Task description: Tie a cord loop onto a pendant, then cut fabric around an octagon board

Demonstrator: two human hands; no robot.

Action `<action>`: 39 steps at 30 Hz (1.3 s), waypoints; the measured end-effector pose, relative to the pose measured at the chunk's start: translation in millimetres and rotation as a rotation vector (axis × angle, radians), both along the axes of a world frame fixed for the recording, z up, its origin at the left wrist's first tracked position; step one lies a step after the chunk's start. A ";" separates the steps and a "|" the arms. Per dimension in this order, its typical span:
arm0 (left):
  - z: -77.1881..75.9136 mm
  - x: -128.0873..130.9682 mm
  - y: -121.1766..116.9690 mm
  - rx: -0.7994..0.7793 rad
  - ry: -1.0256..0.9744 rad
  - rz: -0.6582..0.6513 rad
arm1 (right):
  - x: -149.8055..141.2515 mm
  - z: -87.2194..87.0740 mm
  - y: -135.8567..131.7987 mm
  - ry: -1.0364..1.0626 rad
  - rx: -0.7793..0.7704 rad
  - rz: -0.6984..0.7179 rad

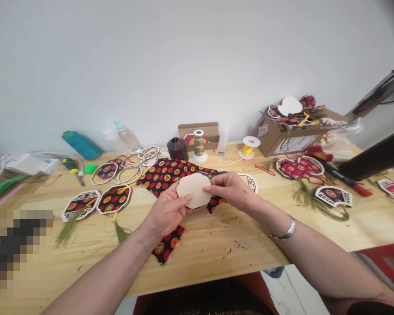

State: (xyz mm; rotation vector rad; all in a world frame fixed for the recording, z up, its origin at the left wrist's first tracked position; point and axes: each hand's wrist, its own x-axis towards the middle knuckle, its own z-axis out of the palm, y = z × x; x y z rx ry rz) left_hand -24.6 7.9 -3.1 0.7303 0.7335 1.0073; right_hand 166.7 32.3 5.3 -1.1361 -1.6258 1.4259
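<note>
Between my two hands is a pale, lobed flat board (192,188), its plain face toward me. My left hand (170,206) grips its left and lower edge, thumb on top. My right hand (228,189) pinches its right edge between thumb and fingers. Under and behind it lies black cloth with red and yellow flower patterns (166,173). A separate strip of the same cloth (167,245) lies below my left hand. Dark scissors (213,174) show partly behind my right hand.
Patterned tasselled ornaments (114,199) lie at left, more (298,167) at right. Thread spools (199,146), a yellow cord reel (249,148), and a small white bottle (223,142) stand behind. A filled cardboard box (282,135) and a black post (374,153) occupy the right.
</note>
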 end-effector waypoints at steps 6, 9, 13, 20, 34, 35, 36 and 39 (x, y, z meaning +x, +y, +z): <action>0.2 0.8 -0.1 -0.004 0.003 0.002 | -0.7 -1.3 -0.3 0.017 -0.003 -0.012; 0.6 0.9 -0.4 -0.002 0.006 0.001 | -1.1 -1.2 -0.5 0.023 -0.012 -0.021; 0.9 1.7 -0.9 0.031 0.010 0.011 | -1.2 -2.6 0.0 0.047 0.002 -0.025; 0.8 3.1 -0.3 0.101 0.033 0.062 | -1.5 -4.8 1.2 0.120 -0.007 -0.050; -3.7 3.2 -3.0 0.147 0.094 0.033 | 2.9 6.3 -2.8 0.153 0.087 -0.033; -3.4 3.4 -3.0 0.148 0.094 0.034 | 2.5 5.3 -2.2 0.146 0.103 -0.049; -3.1 3.6 -3.0 0.148 0.093 0.037 | 2.1 4.5 -1.7 0.141 0.112 -0.059; -2.6 4.1 -3.1 0.147 0.092 0.039 | 1.0 4.5 -1.5 0.141 0.119 -0.075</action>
